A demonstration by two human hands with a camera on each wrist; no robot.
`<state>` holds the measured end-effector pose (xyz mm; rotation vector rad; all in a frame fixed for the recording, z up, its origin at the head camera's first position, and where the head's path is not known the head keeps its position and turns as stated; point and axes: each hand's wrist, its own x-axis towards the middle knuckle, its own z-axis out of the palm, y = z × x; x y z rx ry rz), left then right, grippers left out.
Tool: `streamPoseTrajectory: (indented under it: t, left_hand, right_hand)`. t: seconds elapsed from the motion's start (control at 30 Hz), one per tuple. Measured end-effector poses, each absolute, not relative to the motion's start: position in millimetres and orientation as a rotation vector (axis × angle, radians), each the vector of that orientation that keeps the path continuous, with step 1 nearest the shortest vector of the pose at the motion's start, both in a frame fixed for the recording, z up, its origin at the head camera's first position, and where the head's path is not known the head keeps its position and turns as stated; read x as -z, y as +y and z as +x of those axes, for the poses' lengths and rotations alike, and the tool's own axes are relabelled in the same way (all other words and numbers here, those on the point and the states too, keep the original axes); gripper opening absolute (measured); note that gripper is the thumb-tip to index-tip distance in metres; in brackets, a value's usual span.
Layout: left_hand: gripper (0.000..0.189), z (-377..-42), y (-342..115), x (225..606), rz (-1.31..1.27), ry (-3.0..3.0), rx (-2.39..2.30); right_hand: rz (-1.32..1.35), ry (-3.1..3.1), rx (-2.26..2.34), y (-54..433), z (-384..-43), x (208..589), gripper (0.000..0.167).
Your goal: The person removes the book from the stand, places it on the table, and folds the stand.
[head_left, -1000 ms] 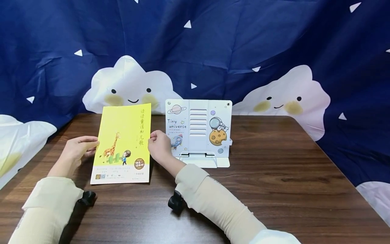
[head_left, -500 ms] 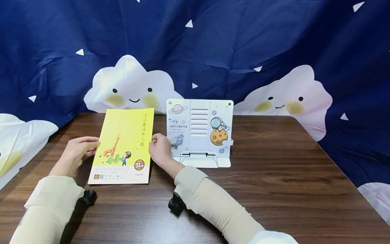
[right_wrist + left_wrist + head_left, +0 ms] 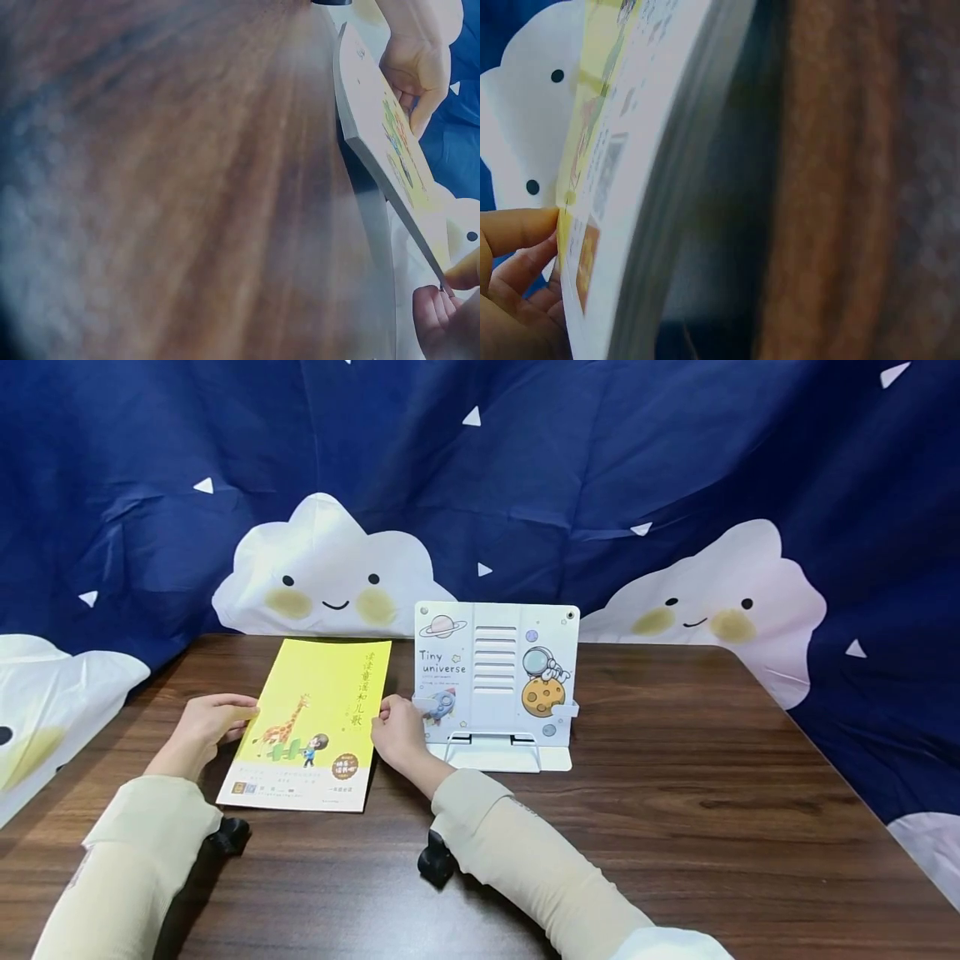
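Observation:
A yellow book (image 3: 307,718) with a giraffe and a child on its cover is held between both hands at the left of the table. My left hand (image 3: 206,731) pinches its left edge, thumb on the cover and fingers beneath, as the left wrist view shows. On the opposite edge, my right hand (image 3: 401,735) pinches the book with thumb above and fingers under it. In the right wrist view the book (image 3: 397,161) is raised over the table, with a dark gap under its near edge. Just right of the right hand stands a white book stand (image 3: 495,693) printed with planets and an astronaut.
The dark wooden table (image 3: 675,810) runs back to a navy curtain (image 3: 525,460) with smiling white clouds. Clips (image 3: 573,710) and a wire rest (image 3: 495,752) stick out at the front of the stand. Each wrist carries a small black camera (image 3: 437,860).
The book has tipped back from a more upright pose, its top edge sinking toward the table and shifting right. Both hands keep their grip on its sides. The stand stays put.

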<state>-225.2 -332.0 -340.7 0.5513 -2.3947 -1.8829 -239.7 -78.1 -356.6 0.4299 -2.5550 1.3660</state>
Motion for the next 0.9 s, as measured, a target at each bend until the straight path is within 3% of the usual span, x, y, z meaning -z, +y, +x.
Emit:
streamPoseTrajectory:
  t: [0.17,0.63,0.9]
  left_hand:
    - [0.003,-225.5,-326.5,339.9,0.544,-2.458,1.795]
    - [0.034,-227.8,-324.7,343.2,0.598,-2.593,1.688]
    - [0.032,-232.9,-325.6,347.8,0.618,-2.622,1.688]
  right_hand:
    - [0.441,-2.606,-1.359,-77.4,-241.5,358.8,0.005]
    - [0.367,-2.771,-1.477,-80.3,-244.8,363.6,0.017]
    - [0.199,-2.777,-1.662,-83.0,-245.6,361.3,0.026]
